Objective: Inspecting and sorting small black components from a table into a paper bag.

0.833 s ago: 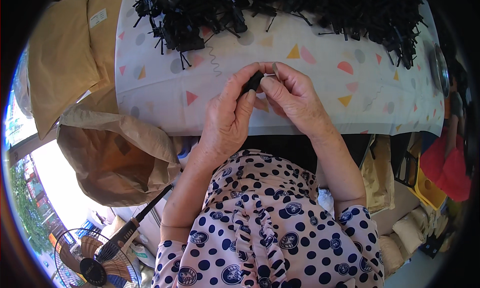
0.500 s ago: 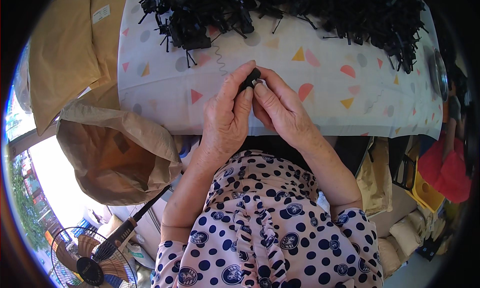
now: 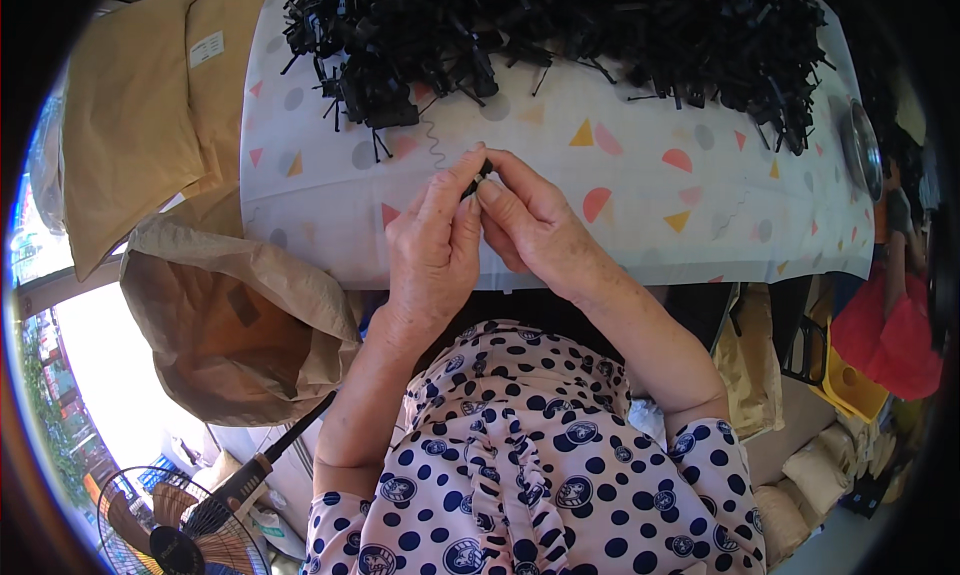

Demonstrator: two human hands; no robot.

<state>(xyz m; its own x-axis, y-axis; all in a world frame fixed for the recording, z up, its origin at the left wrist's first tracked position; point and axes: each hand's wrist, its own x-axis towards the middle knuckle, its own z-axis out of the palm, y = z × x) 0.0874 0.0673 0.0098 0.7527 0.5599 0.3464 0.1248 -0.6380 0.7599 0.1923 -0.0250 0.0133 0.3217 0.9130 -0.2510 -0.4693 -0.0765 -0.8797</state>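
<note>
Item 1: small black piece point(image 3: 486, 166), qty 1. Loc.: in the air above tabletop point(image 3: 640, 237), approx. centre, near its front edge, betw. both hands' fingertips. Mostly covered by fingers; exact shape n/a.

Item 2: L hand point(image 3: 428, 240). Fingers bent, thumb & index pinching the small black piece from the L side.

Item 3: R hand point(image 3: 545, 223). Thumb & index closed on same piece from the R side; other fingers curled under. Fingertips of both hands nearly meet.

Item 4: pile of black parts point(image 3: 580, 45), w/ thin stems sticking out, heaped along far side of tabletop, well apart from hands. Tabletop cover: white w/ pink, yellow & grey shapes.

Item 5: metal dish point(image 3: 861, 150), round, at R end of tabletop.

Item 6: brown paper bag point(image 3: 170, 350), mouth open, L of L forearm.

Item 7: brown paper sacks point(image 3: 125, 125), upper L, one w/ white label point(image 3: 207, 48).

Item 8: fan point(image 3: 175, 547), black cage, lower L.

Item 9: person in red point(image 3: 880, 320), far R, partly visible; yellow crate point(image 3: 850, 387) adj.
</note>
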